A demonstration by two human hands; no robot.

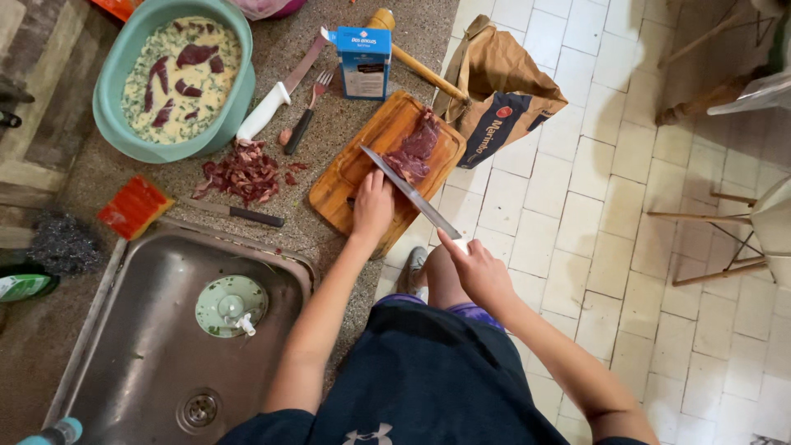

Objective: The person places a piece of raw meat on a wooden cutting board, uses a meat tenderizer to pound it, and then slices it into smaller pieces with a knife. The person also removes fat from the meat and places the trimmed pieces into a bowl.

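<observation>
I see the right hand [482, 272] clenched around the white handle of a long knife [409, 193], whose blade runs up and to the left from the grip and lies across the near end of the raw meat [414, 151]. The left hand [372, 206] rests flat on the wooden cutting board [350, 173], fingers extended and not closed on anything, fingertips just beside the blade and the near end of the meat. The meat itself lies on the upper right part of the board, beyond both hands and touching the blade. The board sits at the counter's edge, partly overhanging the tiled floor [577, 206]. Outward from there: a pile of dark red meat trimmings [245, 173] on the counter to the left of the board, a dark-handled knife [235, 212] below that pile, a fork [309, 111] and a white-handled knife [276, 99] above it. A blue carton [363, 62] stands near the board's far end, a brown paper bag [494, 99] to its right. A teal basin [177, 76] holds pale liquid with meat pieces. A steel sink [165, 346] lies near left.
</observation>
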